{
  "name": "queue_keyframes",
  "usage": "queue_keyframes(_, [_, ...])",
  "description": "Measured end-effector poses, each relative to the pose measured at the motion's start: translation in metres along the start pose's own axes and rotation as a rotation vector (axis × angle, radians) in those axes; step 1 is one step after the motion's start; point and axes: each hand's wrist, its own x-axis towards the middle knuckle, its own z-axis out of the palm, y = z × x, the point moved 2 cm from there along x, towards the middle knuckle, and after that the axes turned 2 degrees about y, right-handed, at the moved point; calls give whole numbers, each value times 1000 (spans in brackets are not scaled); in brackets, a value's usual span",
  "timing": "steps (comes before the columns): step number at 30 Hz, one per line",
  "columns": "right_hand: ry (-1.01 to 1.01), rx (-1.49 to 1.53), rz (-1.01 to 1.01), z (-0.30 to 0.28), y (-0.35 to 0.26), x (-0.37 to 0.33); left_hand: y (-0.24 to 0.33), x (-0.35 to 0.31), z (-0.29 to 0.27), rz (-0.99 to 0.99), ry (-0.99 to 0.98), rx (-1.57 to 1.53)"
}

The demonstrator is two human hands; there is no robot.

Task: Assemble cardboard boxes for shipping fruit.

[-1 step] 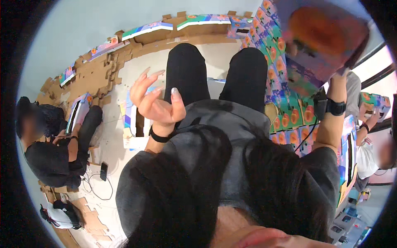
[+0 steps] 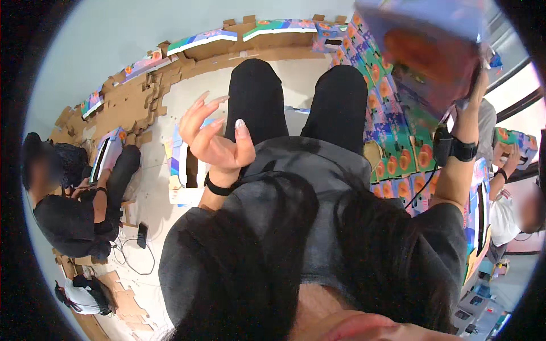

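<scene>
My right hand (image 2: pixel 479 85) is raised at the upper right and grips the edge of a printed carton (image 2: pixel 429 59), purple and blue with a large orange fruit picture. Motion smears the carton, and part of the hand is hidden behind it. My left hand (image 2: pixel 213 139) hovers empty beside my left knee, palm turned up, fingers apart and slightly bent. Below the lifted carton stands a stack of similar cartons (image 2: pixel 401 156) in green, pink and purple. An upright open carton (image 2: pixel 190 165) stands on the floor behind my left wrist.
Flattened brown cardboard (image 2: pixel 122 111) lies along the wall, with several printed cartons (image 2: pixel 202 41) in a row. At left a seated person (image 2: pixel 74 221) handles a carton; a phone (image 2: pixel 142 235) with a cable lies near. Another person (image 2: pixel 509 219) holds a carton at right.
The carton in my right hand has shifted a little up and to the left and has tilted. My left hand stays nearly where it was.
</scene>
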Motion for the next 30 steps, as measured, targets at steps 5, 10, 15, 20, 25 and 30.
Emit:
queue_keyframes(5, [277, -445, -470, -44, 24, -3, 5, -1, -1, -61, -130, 18])
queue_keyframes(10, [258, -355, -368, -61, 39, 5, 7, 0, 4, -47, -220, 5])
queue_keyframes(15, [352, -231, -263, -60, 100, 13, 8, 1, 7, -28, -246, 10])
queue_keyframes(20, [412, -265, -61, -61, 117, 17, 4, -2, 11, -41, -232, -27])
queue_keyframes(25, [321, -358, 12, -61, 122, 41, 3, -7, 14, -70, -200, -70])
queue_keyframes(30, [277, -398, 7, -50, 127, 49, 4, -8, 14, -52, -195, -81])
